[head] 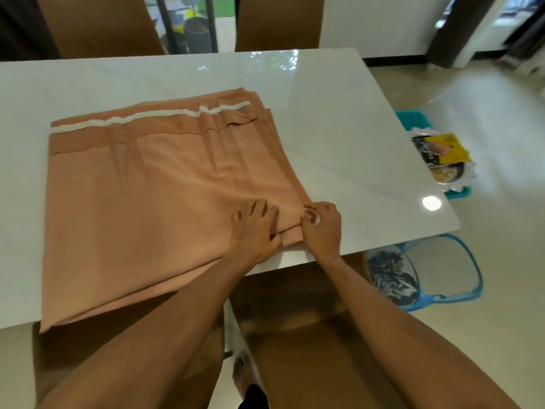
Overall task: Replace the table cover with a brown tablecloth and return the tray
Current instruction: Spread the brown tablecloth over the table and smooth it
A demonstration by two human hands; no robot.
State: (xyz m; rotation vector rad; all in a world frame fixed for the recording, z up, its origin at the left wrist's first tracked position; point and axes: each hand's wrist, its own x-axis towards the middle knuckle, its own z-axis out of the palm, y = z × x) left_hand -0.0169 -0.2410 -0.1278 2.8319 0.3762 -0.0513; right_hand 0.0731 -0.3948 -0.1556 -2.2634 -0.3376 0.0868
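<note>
Head view shows a folded brown tablecloth [141, 196] on the left half of a glossy white table [339, 128], its near edge hanging over the rim. The left hand [256, 231] presses flat on the cloth, fingers spread. Just beside it, the right hand [321, 225] pinches the cloth's folded corner. Two brown chairs [97, 25] stand behind the table. At right, a silver tray [469, 175] sits on a teal stool [413, 118], and a blue basket [442, 273] stands on the shiny floor [501, 113].
</note>
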